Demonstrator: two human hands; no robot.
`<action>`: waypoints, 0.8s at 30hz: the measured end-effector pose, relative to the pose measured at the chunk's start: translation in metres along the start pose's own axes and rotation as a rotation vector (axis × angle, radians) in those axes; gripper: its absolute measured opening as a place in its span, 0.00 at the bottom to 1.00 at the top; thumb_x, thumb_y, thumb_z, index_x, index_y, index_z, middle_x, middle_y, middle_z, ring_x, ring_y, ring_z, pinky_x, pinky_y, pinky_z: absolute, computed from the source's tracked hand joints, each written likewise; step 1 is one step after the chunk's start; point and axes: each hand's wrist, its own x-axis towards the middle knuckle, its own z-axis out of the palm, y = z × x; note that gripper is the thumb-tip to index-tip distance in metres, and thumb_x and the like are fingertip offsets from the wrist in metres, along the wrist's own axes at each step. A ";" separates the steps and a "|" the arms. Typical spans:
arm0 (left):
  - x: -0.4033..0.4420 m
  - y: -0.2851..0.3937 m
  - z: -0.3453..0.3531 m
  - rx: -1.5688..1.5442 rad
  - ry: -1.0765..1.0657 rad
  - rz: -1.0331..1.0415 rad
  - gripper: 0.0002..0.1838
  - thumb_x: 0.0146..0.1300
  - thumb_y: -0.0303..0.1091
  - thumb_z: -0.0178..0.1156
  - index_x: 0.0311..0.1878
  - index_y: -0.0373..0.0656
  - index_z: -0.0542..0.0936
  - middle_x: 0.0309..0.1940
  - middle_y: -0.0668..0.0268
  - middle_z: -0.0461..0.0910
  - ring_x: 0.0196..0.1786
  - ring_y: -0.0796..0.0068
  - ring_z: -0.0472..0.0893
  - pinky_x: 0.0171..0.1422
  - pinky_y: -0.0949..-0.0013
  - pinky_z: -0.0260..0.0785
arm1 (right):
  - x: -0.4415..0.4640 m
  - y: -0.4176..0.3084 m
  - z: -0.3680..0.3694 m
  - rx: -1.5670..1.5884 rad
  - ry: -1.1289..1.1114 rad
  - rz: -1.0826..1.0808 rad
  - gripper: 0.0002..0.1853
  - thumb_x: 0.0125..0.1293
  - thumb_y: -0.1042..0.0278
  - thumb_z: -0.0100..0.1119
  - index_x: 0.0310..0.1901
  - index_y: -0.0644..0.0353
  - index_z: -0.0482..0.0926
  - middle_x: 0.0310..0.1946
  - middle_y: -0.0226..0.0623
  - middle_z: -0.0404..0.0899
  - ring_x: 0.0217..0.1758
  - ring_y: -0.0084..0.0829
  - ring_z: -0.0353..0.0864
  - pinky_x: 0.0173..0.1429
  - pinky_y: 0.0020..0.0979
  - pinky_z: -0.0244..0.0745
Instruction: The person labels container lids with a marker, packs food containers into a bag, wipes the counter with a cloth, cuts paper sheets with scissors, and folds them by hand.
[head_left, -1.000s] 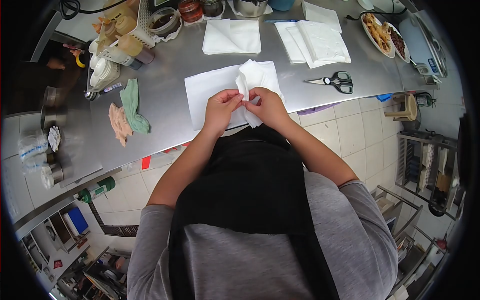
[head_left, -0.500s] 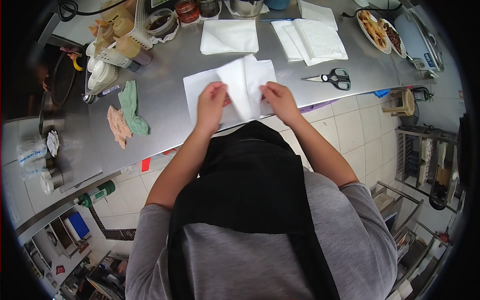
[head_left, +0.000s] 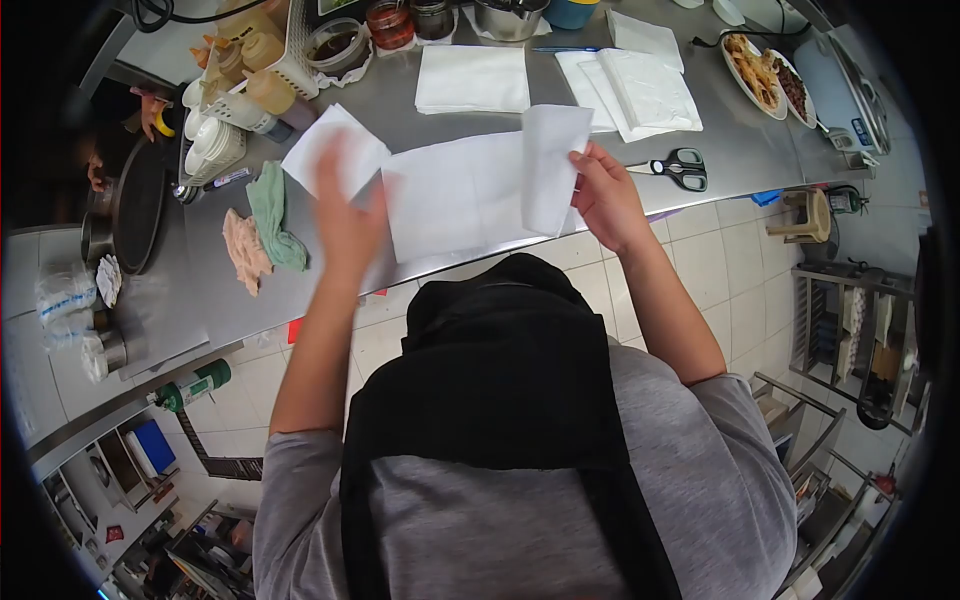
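My right hand (head_left: 607, 195) pinches the edge of a folded white paper sheet (head_left: 557, 165), which stands partly upright over the front of the steel table. Under it and to its left, a larger white paper sheet (head_left: 440, 200) lies flat near the table edge. Blurred by motion, my left hand (head_left: 350, 220) is over a smaller white paper piece (head_left: 345, 150) on the left, thumb apart from the fingers. To the right of my right hand lie black-handled scissors (head_left: 685, 168).
Stacks of white paper (head_left: 472, 80) and folded white sheets (head_left: 650, 95) lie farther back. Green (head_left: 272, 215) and peach (head_left: 245, 250) cloths lie at left, near a basket of bottles (head_left: 265, 90). Plates of food (head_left: 755, 78) stand at the back right. Another person's hand (head_left: 150, 110) shows at far left.
My hands have moved apart. The left went left with a small paper piece, away from the large sheet; the right moved slightly right, holding folded paper.
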 end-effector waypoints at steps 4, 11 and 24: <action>-0.009 0.072 0.015 -0.456 -0.475 0.232 0.20 0.52 0.28 0.70 0.51 0.44 0.80 0.54 0.63 0.78 0.55 0.63 0.78 0.57 0.65 0.72 | 0.000 0.000 0.035 0.120 -0.093 0.115 0.07 0.73 0.64 0.52 0.44 0.57 0.74 0.43 0.32 0.78 0.48 0.29 0.81 0.55 0.34 0.77; -0.013 0.073 0.019 -0.930 -0.333 -0.758 0.05 0.64 0.26 0.62 0.42 0.38 0.81 0.44 0.63 0.82 0.40 0.76 0.82 0.41 0.70 0.76 | -0.012 0.020 0.064 -0.060 -0.220 -0.017 0.10 0.73 0.66 0.52 0.49 0.63 0.75 0.52 0.40 0.78 0.54 0.29 0.79 0.59 0.31 0.75; -0.020 0.070 0.015 -1.232 -0.343 -0.737 0.19 0.64 0.20 0.60 0.58 0.34 0.71 0.55 0.59 0.76 0.59 0.72 0.76 0.61 0.70 0.71 | -0.033 0.023 0.066 0.039 -0.226 0.131 0.15 0.71 0.71 0.55 0.57 0.63 0.77 0.48 0.31 0.80 0.49 0.18 0.78 0.52 0.21 0.73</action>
